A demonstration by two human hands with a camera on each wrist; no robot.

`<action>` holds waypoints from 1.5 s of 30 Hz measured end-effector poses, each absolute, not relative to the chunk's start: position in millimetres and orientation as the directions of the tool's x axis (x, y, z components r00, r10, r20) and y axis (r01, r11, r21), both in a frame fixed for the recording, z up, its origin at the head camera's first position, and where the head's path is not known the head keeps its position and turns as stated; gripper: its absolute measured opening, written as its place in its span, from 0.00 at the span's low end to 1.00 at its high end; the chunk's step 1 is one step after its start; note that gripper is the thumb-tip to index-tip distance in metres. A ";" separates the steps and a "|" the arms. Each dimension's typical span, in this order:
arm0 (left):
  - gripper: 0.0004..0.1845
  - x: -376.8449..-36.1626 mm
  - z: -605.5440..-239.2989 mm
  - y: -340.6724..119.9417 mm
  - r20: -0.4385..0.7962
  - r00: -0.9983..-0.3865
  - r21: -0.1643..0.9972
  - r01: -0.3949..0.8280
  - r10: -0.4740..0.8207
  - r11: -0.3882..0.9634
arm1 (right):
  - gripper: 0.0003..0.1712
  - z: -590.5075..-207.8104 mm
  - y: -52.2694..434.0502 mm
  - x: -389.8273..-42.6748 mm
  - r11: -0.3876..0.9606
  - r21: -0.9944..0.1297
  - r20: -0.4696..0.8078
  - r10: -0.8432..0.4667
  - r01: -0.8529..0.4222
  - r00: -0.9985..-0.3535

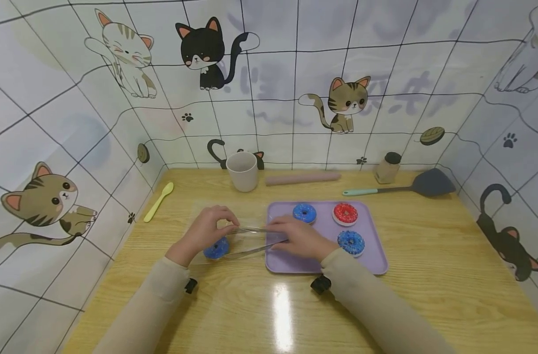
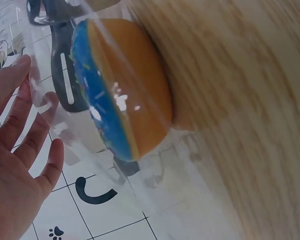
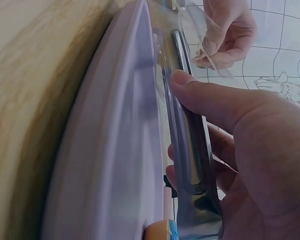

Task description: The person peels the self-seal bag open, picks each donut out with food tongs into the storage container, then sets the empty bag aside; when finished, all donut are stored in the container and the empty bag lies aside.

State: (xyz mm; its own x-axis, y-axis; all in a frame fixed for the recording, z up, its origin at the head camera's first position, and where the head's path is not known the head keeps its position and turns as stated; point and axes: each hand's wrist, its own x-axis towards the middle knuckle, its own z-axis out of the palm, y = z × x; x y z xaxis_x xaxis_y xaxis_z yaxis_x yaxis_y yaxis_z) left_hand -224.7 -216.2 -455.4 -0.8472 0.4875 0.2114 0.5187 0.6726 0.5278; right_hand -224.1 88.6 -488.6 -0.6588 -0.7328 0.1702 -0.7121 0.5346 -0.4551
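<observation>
Right hand (image 1: 297, 239) grips tongs (image 1: 251, 241) pointing left at the bagged donut (image 1: 216, 248), just under the left hand (image 1: 205, 231) pinching the bag (image 2: 115, 165).

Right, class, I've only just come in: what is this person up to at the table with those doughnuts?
A person's right hand grips metal tongs over the edge of a purple tray. The left hand holds open a clear plastic bag with a blue doughnut inside it, lying on the wooden table. Three doughnuts, two blue and one red, sit on the tray.
</observation>
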 end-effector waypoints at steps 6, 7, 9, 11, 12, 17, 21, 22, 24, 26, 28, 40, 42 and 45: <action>0.01 -225.7 -455.0 -216.1 0.213 -0.845 0.552 0.519 0.491 0.653 | 0.33 -489.7 82.4 -226.1 0.531 -0.460 0.173 -0.733 -0.711 -0.658; 0.02 -225.9 -455.0 -216.2 0.210 -0.846 0.556 0.516 0.491 0.652 | 0.34 -490.8 81.6 -226.6 0.532 -0.458 0.175 -0.732 -0.712 -0.659; 0.03 -226.3 -455.5 -216.7 0.196 -0.850 0.556 0.508 0.490 0.658 | 0.34 -493.2 80.3 -227.5 0.531 -0.451 0.177 -0.734 -0.717 -0.655; 0.02 -226.3 -456.3 -217.4 0.184 -0.853 0.551 0.501 0.488 0.667 | 0.34 -495.4 79.0 -227.7 0.531 -0.444 0.177 -0.737 -0.721 -0.652; 0.02 -226.1 -456.7 -217.6 0.181 -0.854 0.550 0.499 0.488 0.670 | 0.34 -495.9 78.5 -227.4 0.531 -0.443 0.177 -0.739 -0.723 -0.651; 0.02 -224.1 -459.4 -218.9 0.181 -0.856 0.536 0.499 0.485 0.681 | 0.31 -493.5 77.2 -223.7 0.537 -0.445 0.165 -0.738 -0.717 -0.654; 0.02 -223.8 -461.5 -218.8 0.192 -0.852 0.526 0.508 0.487 0.681 | 0.30 -490.5 78.3 -220.7 0.544 -0.440 0.168 -0.732 -0.714 -0.661; 0.02 -223.9 -461.8 -218.7 0.195 -0.850 0.528 0.511 0.489 0.679 | 0.29 -490.1 78.8 -220.1 0.543 -0.438 0.172 -0.731 -0.716 -0.660; 0.02 -224.2 -462.3 -218.2 0.200 -0.847 0.532 0.516 0.492 0.672 | 0.29 -489.6 79.8 -219.3 0.539 -0.435 0.185 -0.730 -0.721 -0.658; 0.02 -224.5 -462.8 -218.3 0.203 -0.847 0.532 0.517 0.492 0.671 | 0.29 -489.8 80.6 -218.7 0.537 -0.423 0.199 -0.731 -0.730 -0.653; 0.01 -224.8 -463.7 -219.0 0.207 -0.846 0.534 0.519 0.492 0.668 | 0.29 -488.9 81.7 -217.6 0.533 -0.419 0.208 -0.732 -0.735 -0.649; 0.03 -220.7 -462.9 -221.0 0.216 -0.840 0.538 0.527 0.498 0.657 | 0.28 -473.3 103.9 -203.3 0.581 -0.382 0.222 -0.697 -0.718 -0.682; 0.02 -220.8 -462.7 -221.2 0.215 -0.840 0.544 0.526 0.498 0.654 | 0.28 -471.0 109.4 -201.2 0.587 -0.380 0.219 -0.694 -0.715 -0.686; 0.02 -221.9 -462.5 -222.2 0.227 -0.834 0.534 0.539 0.503 0.651 | 0.27 -468.0 118.4 -198.9 0.603 -0.366 0.219 -0.685 -0.709 -0.695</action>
